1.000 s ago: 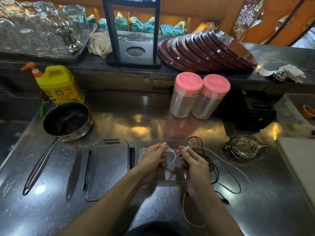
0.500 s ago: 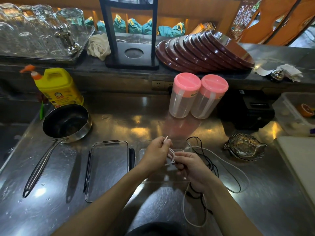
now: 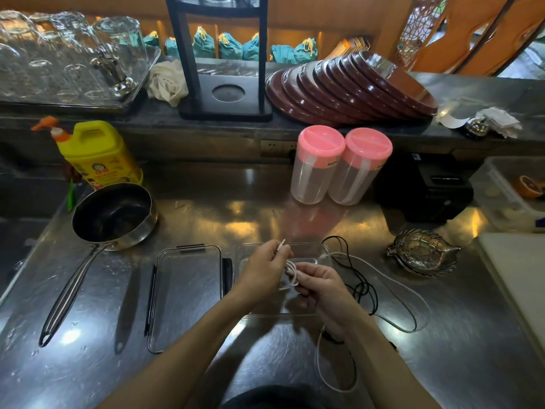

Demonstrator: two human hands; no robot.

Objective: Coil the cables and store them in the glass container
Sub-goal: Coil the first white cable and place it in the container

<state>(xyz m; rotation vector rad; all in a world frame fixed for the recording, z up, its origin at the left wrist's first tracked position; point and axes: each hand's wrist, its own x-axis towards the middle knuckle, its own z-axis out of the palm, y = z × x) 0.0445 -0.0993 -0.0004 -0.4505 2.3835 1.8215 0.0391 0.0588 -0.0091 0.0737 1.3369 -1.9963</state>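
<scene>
A clear rectangular glass container (image 3: 321, 250) sits on the steel counter in front of me. Above it my left hand (image 3: 265, 268) pinches the plug end of a white cable (image 3: 290, 271), whose small loops hang between both hands. My right hand (image 3: 320, 286) grips those loops from the right. The rest of the white cable trails off to the right and down past my right wrist. A black cable (image 3: 364, 287) lies loose on the counter just right of the container.
The container's lid (image 3: 188, 293) lies flat to the left. A saucepan (image 3: 113, 215) with a long handle sits further left, by a yellow bottle (image 3: 97, 154). Two pink-lidded jars (image 3: 339, 165) stand behind. A metal turtle dish (image 3: 423, 252) is to the right.
My hands have drawn closer together. More white cable is wound into loops between them, and the plug end now points upward from my left fingers.
</scene>
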